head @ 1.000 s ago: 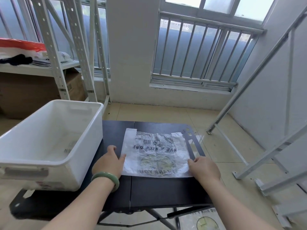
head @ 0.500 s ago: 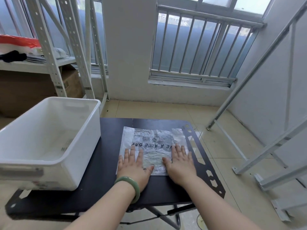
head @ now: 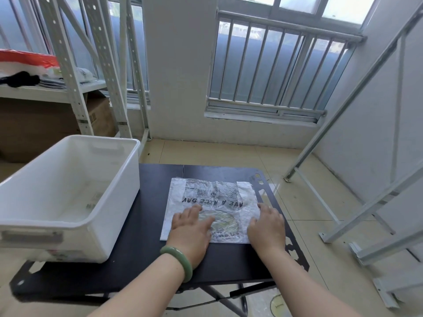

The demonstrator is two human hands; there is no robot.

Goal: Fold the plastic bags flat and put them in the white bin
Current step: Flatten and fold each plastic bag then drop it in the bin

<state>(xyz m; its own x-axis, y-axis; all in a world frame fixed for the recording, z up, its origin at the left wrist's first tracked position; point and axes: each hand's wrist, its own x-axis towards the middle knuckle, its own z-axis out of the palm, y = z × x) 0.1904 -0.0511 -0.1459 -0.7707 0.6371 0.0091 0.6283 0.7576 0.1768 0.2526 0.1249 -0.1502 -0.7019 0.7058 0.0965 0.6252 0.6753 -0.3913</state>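
Observation:
A clear plastic bag [head: 212, 197] with black print lies flat on the black folding table [head: 146, 225], its handles toward the far edge. My left hand [head: 191, 229], with a green bangle at the wrist, presses flat on the bag's near left part. My right hand [head: 266, 227] presses flat on the bag's near right edge. The white bin [head: 68, 223] stands on the table's left side, to the left of the bag; its inside looks nearly bare.
White metal shelving [head: 75, 88] with a cardboard box [head: 43, 124] stands behind the bin. Loose white shelf frames [head: 366, 202] lean at the right. Another printed bag [head: 277, 305] lies on the floor under the table's near right.
My hands went from the bag's near corners to its middle, then slid apart: the left stays on the near left part, the right is now at the right edge.

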